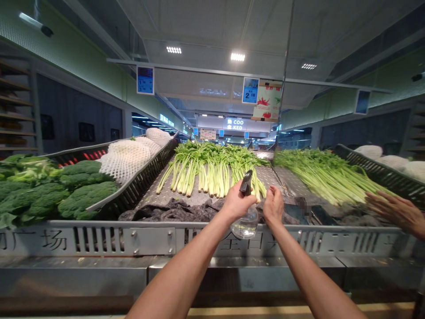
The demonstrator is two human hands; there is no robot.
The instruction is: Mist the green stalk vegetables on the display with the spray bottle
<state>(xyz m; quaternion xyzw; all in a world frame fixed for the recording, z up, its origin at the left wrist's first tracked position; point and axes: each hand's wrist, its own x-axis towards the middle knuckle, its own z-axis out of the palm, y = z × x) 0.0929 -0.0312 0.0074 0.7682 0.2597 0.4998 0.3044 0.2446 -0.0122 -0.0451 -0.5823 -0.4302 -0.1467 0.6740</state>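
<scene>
My left hand (239,200) is wrapped round the neck of a clear spray bottle (245,225) with a black trigger head (246,182). Some clear liquid shows in the bottle, which is held over the front rail of the display. Just right of it, my right hand (274,204) is raised with its fingers loosely bent and holds nothing I can see. Beyond both hands, bunches of celery (212,170) lie in a row, stalks toward me and leaves at the back. Crumpled dark cloth (179,209) lies along the front of the tray, below the stalks.
Broccoli (88,197) and white foam-netted produce (128,159) lie at left, beyond a black slatted divider (142,177). A mirrored panel at right reflects celery (322,175) and a hand (396,210) with fingers stretched. A grey slatted rail (149,240) runs along the front; price signs (250,90) hang above.
</scene>
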